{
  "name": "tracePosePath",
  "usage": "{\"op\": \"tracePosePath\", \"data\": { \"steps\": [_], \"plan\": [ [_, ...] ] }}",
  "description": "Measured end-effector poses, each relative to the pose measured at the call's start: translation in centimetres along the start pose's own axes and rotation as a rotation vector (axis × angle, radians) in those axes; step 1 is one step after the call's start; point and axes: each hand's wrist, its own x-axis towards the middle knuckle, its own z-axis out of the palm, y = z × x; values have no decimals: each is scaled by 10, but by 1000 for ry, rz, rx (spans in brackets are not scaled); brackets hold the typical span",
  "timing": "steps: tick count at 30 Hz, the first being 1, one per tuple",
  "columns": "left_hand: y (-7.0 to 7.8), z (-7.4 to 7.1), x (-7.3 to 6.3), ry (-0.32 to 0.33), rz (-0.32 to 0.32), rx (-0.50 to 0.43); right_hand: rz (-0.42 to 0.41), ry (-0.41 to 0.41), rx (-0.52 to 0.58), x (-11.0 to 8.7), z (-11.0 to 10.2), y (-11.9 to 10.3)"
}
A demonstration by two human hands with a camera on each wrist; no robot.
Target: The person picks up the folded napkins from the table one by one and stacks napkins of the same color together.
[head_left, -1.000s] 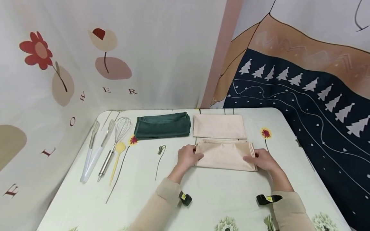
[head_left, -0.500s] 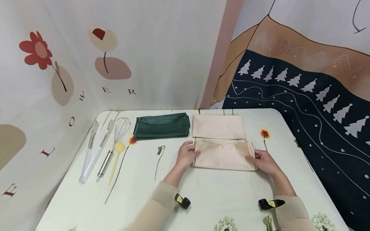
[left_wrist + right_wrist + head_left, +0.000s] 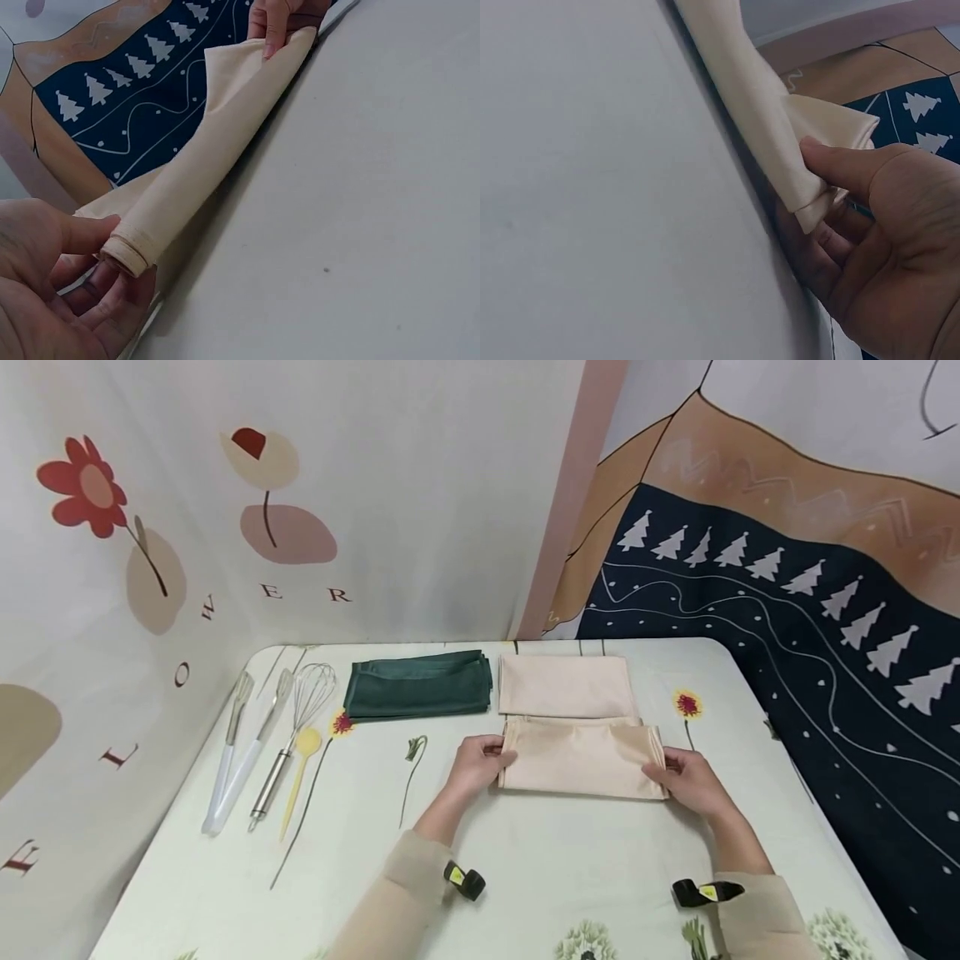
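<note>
A folded cream cloth lies across the middle right of the table, several layers thick. At its left end my left hand pinches the folded edge. The left wrist view shows the thumb of that hand on top and fingers beneath the layered roll of fabric. My right hand grips the other end, thumb over the cloth and fingers under it. Up close in the right wrist view, a loose fold of the cream cloth stands up beside the thumb of the right hand.
Just behind lies a folded pale pink cloth, and left of that a folded dark green cloth. Along the table's left side are tongs, a wire whisk and a yellow spoon. Printed curtains hang behind the table.
My left hand has shifted slightly left, my right hand slightly right and lower. The cream cloth between them is drawn a little wider, its front edge a touch higher in view.
</note>
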Motion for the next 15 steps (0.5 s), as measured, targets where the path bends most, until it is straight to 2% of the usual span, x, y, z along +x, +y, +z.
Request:
{"op": "tracePosePath", "data": {
  "steps": [8, 15],
  "plan": [
    [8, -4, 6, 62, 1, -43, -29, 77, 100, 4, -2, -9],
    [14, -10, 20, 86, 31, -9, -9, 142, 96, 21, -1, -15]
  ]
}}
